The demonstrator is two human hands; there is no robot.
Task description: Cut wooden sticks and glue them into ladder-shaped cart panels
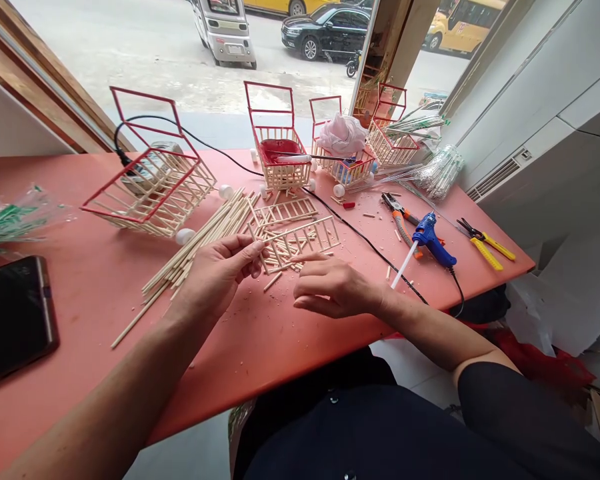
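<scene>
My left hand (225, 267) pinches the near left end of a ladder-like wooden stick frame (305, 239), raised a little at a slant. Just right of that end is my right hand (333, 287), with the index finger stretched toward the lower rail and the others loosely bent. Whether its fingertips touch the frame I cannot tell. Below and behind lie short cut sticks (280, 261) and a second stick frame (286, 212). A bundle of long wooden sticks (200, 247) spreads beside my left hand.
Small stick carts, one at the left (150, 193) and one in the middle (280, 160), stand along the back of the pink table (230, 373). At the right lie a blue glue gun (433, 241), pliers (400, 217) and yellow-handled cutters (485, 243). A phone (15, 320) lies left; a black cable crosses the table.
</scene>
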